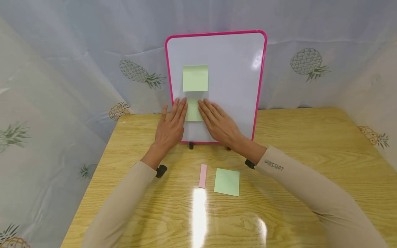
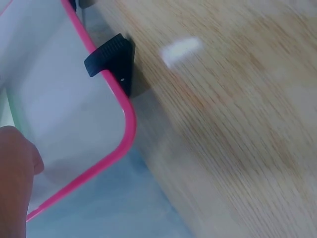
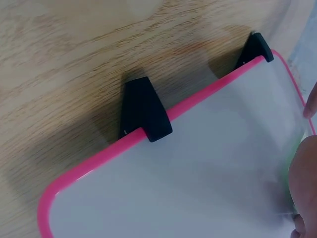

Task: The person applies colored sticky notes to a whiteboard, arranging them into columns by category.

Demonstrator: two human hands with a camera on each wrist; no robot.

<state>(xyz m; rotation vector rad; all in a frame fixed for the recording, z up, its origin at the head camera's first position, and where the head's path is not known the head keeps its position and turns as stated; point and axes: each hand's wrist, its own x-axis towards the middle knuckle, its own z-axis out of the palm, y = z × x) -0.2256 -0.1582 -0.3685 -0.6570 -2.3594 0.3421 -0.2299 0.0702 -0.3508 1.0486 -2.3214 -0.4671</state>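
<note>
A whiteboard (image 1: 234,75) with a pink frame stands upright against the curtain. Two light green sticky notes are on its left half, an upper one (image 1: 195,78) and a lower one (image 1: 193,113). My left hand (image 1: 170,128) lies with straight fingers along the lower note's left edge. From the other side, my right hand (image 1: 221,124) rests straight fingertips on that note's right edge. Both wrist views catch only part of each hand, with a sliver of green paper beside the right hand (image 3: 303,173).
Black stand feet (image 3: 144,111) hold the board's bottom edge on the wooden table (image 1: 310,155). Nearer the front lie a pink strip of paper (image 1: 202,176) and a green square sticky note (image 1: 227,182). A pineapple-print curtain (image 1: 77,69) hangs behind and along the sides.
</note>
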